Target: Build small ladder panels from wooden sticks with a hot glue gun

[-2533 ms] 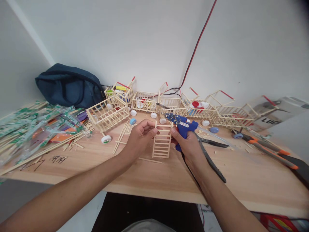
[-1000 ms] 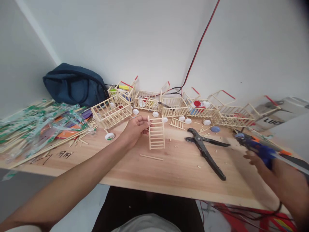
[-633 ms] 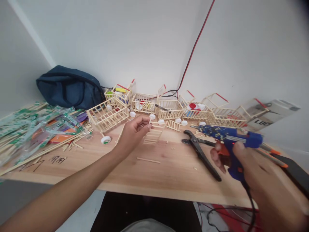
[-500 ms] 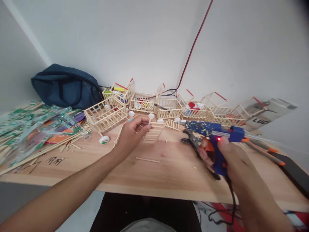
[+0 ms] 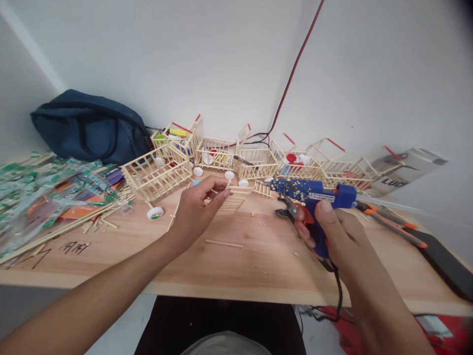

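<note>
My left hand point(image 5: 199, 204) is closed in a pinch on a small wooden stick point(image 5: 228, 184), whose tip shows above the fingertips. Just right of those fingers is a slatted wooden panel point(image 5: 236, 198), partly hidden by them; whether the stick touches it I cannot tell. In my right hand point(image 5: 342, 231) is a blue glue gun point(image 5: 314, 191), its nozzle pointing left toward the panel. Below the gun, cutting pliers point(image 5: 286, 209) lie partly covered. A loose stick point(image 5: 223, 243) rests on the wooden table point(image 5: 236, 271) in front.
Several small stick-built carts point(image 5: 157, 172) with red handles line the wall. A dark blue bag point(image 5: 92, 128) stands at the back left, behind plastic-wrapped sticks point(image 5: 55, 197). Orange-handled pliers point(image 5: 395, 224) and a black flat object point(image 5: 443, 266) lie right. White caps point(image 5: 155, 213) are scattered about.
The glue gun has moved left and slightly up, its nozzle nearer the slatted panel. My left hand keeps its pinch with little movement. The view has shifted slightly.
</note>
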{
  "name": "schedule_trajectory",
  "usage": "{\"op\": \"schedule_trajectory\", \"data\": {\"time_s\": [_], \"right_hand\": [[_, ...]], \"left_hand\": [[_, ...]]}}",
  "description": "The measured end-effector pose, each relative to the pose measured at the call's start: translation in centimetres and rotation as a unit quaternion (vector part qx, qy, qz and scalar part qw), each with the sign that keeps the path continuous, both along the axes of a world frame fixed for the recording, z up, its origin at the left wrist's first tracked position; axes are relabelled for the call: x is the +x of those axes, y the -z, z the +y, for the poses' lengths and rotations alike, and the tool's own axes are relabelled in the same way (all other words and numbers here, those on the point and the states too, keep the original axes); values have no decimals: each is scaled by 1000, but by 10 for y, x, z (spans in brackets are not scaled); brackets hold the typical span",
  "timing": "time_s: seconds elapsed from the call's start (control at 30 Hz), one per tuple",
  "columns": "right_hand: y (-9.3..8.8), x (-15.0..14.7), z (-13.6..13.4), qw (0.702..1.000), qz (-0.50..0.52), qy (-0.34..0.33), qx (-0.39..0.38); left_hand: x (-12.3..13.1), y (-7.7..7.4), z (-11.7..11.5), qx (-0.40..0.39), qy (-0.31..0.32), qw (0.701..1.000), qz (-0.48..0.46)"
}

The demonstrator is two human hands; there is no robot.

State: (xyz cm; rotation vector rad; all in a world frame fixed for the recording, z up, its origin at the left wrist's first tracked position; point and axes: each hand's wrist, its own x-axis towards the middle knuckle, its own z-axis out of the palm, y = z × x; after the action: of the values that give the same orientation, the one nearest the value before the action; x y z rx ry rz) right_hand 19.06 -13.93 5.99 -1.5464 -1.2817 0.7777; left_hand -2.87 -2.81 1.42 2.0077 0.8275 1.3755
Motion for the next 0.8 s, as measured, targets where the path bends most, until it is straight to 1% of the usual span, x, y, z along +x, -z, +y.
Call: {"op": "schedule_trajectory", "data": {"time_s": [0.1, 0.23, 0.37, 0.47, 0.8], "right_hand": [[-1, -1, -1, 1000, 2, 19, -5], [-2, -1, -2, 1000, -4, 7, -14], [-2, 0, -2, 1000, 9, 13, -19], [-3, -1, -1, 1000, -1, 6, -12], [-5, -4, -1, 1000, 6, 20, -3]], "left_hand": [[0, -1, 0, 6, -1, 1000, 4], [0, -4, -1, -7, 3, 1000, 4], [1, -3, -2, -21, 2, 1000, 3], [1, -2, -3, -21, 1, 1000, 1], [1, -3, -3, -21, -6, 1000, 1]]}}
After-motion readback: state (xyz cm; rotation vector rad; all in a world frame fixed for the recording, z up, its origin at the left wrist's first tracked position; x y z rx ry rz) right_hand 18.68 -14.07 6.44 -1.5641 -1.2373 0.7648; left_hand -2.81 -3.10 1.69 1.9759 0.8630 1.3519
